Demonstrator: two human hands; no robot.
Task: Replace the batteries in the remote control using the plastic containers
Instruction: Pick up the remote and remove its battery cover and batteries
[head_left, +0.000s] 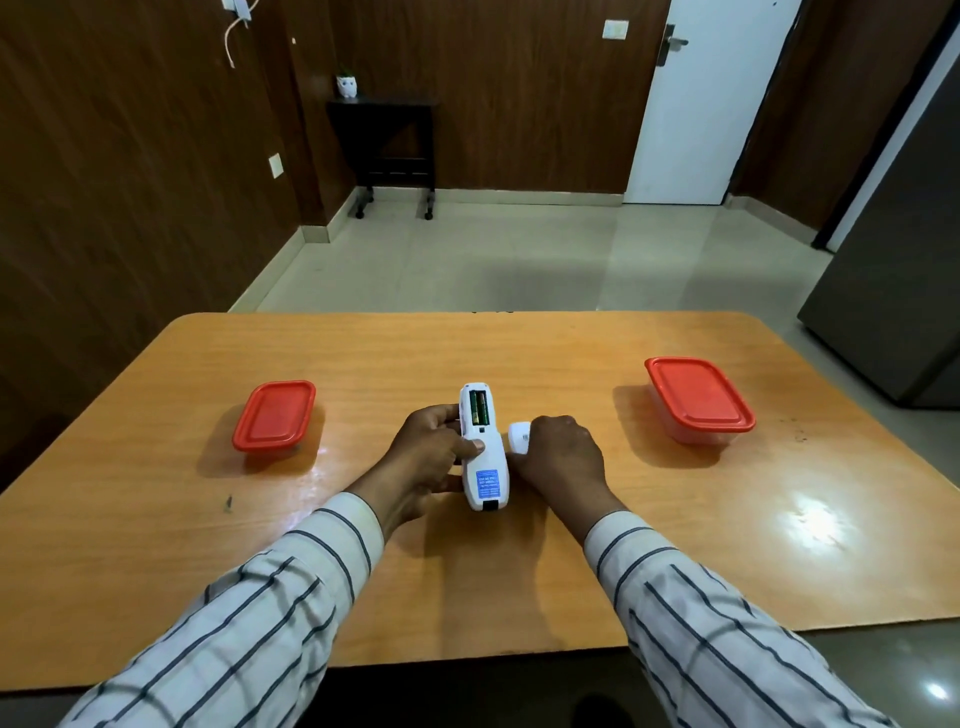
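A white remote control (483, 457) lies back side up at the middle of the table, held by my left hand (431, 462), thumb pressed on its back. Its battery compartment is uncovered and two green batteries (478, 408) sit inside. My right hand (563, 457), just right of the remote, grips the white battery cover (519, 438). A clear plastic container with a red lid (274, 414) stands on the left. A second, larger red-lidded container (698, 397) stands on the right. Both lids are on, and their contents are hidden.
The orange wooden table (467, 353) ends near my body. Beyond its far edge lies a tiled floor with a small black side table (387, 150) and a white door (711, 98). A dark cabinet (904, 291) stands at the right.
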